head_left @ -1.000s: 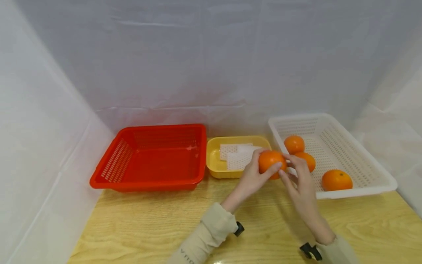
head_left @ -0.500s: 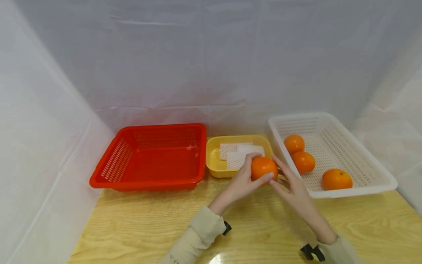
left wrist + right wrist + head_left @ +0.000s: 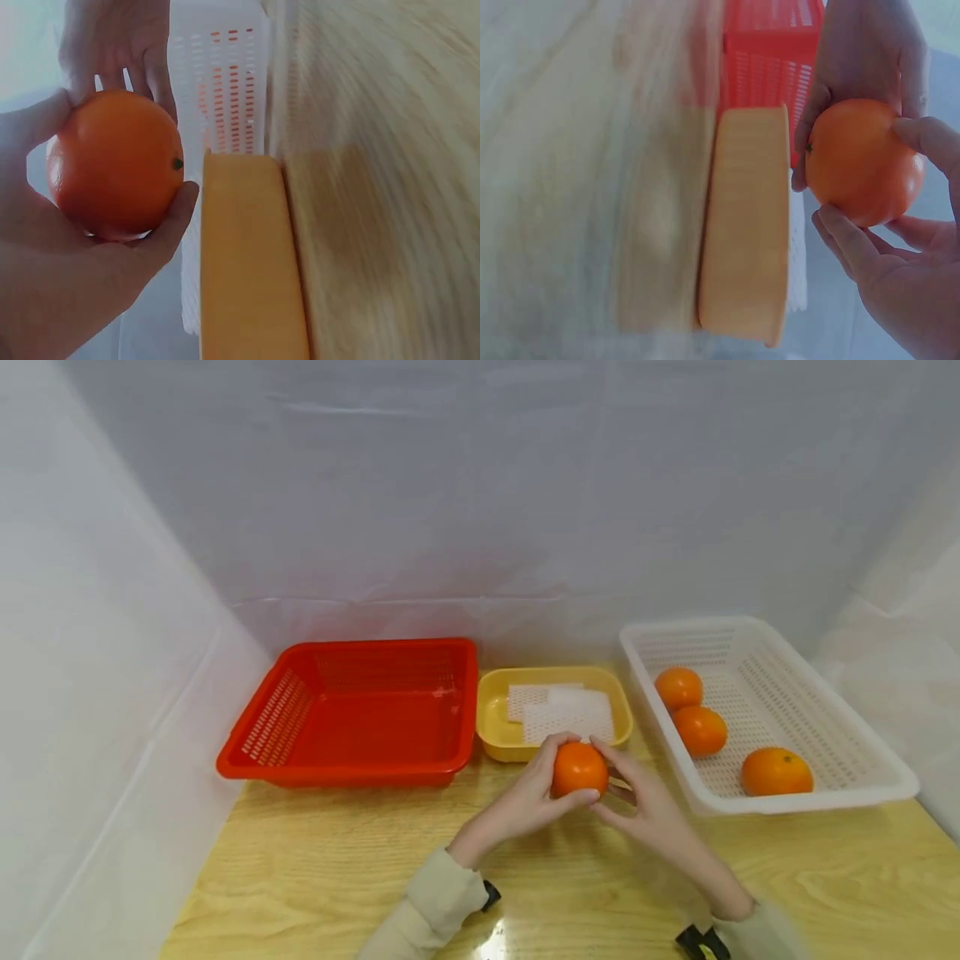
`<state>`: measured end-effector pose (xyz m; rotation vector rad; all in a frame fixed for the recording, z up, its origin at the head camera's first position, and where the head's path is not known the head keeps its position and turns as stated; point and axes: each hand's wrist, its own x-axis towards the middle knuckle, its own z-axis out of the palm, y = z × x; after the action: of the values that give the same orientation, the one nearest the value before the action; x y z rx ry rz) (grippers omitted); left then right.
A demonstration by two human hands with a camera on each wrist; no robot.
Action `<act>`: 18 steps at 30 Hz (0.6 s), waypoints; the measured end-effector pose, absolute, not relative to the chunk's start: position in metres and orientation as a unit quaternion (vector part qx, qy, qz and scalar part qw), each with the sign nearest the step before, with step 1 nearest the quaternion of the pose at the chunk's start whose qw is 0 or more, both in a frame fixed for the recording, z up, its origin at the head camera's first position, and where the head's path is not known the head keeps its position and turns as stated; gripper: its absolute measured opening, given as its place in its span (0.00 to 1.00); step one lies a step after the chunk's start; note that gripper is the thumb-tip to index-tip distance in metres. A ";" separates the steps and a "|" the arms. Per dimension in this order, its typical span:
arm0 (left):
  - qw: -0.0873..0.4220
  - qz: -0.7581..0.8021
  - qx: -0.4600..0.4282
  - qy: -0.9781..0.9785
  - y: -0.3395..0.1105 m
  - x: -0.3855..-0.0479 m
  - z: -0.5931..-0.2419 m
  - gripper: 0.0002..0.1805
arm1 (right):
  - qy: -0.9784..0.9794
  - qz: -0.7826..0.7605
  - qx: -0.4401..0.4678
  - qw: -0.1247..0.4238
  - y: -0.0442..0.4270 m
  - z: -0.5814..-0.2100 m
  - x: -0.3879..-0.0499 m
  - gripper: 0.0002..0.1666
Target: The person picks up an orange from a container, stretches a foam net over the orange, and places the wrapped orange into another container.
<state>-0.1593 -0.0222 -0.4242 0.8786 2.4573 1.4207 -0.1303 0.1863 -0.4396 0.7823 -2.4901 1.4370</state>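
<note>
White sheeting walls in the wooden counter along its left, back and right edges. Across the counter's front half, a broad strip of wood grain gives the arms room to move. At the back right, a white basket has its near corner out at the right edge; at the back left, a red basket reaches the left edge. Between them, toward the back edge, sits a yellow tray, just beside the red basket, with a wedge of wood showing on its white-basket side. The left hand and right hand together grasp one orange, raised off the counter in front of the tray. Three other oranges lie in the white basket, two near its left wall. White mesh pieces overlap in the tray. A yellow mark on the right black wristband is too small to read.
</note>
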 end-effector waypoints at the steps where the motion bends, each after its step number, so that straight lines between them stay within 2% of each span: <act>1: 0.079 0.472 0.294 0.827 -0.025 -0.159 -0.426 0.36 | -0.832 0.481 0.263 0.078 0.184 -0.441 -0.130 0.47; 7: 0.049 0.456 0.277 0.845 -0.039 -0.156 -0.433 0.39 | -0.832 0.490 0.255 0.059 0.172 -0.451 -0.131 0.46; 18: 0.043 0.454 0.251 0.854 -0.058 -0.152 -0.446 0.39 | -0.836 0.492 0.243 0.016 0.153 -0.461 -0.138 0.45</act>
<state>-0.1515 -0.0578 -0.4457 0.7678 2.6107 1.3883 -0.1381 0.1533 -0.4606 0.7556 -2.5999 1.5283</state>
